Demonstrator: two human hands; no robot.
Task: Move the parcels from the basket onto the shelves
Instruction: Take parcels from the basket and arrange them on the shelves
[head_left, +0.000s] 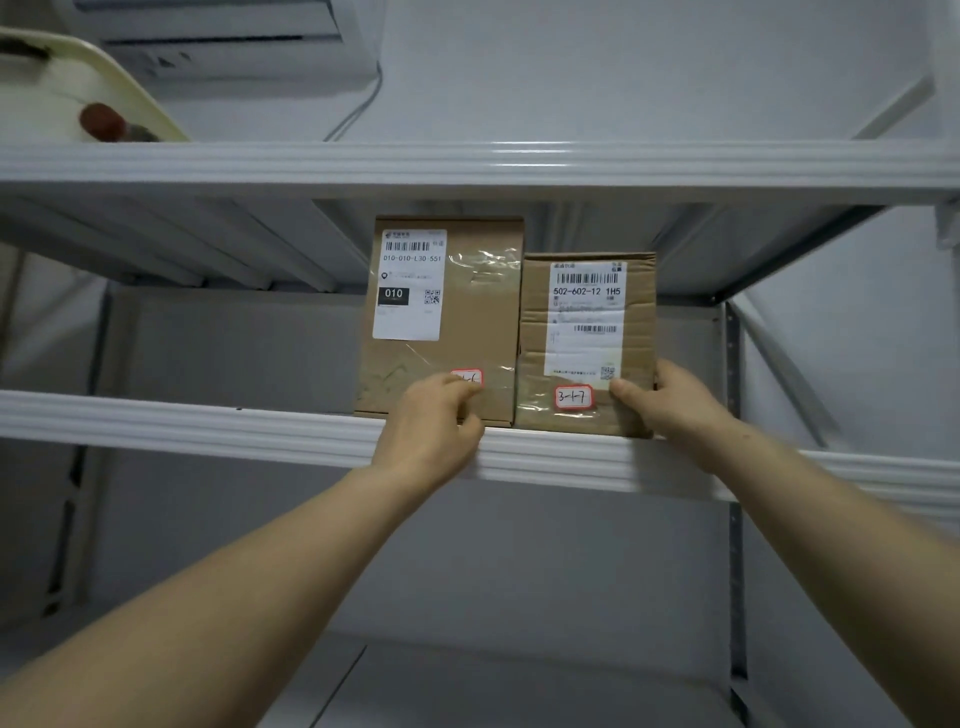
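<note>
Shelving (467, 166) of white ribbed metal is noted, with two taped brown cardboard parcels stood upright and touching on its middle shelf (208, 421), each bearing one white printed label (410, 286). The shorter parcel (587, 332) is clasped at its lower right corner by the right hand (675, 410); bent fingers of the left hand (431, 426) are laid on the taller parcel (467, 322), and a grasp there cannot be confirmed.
</note>
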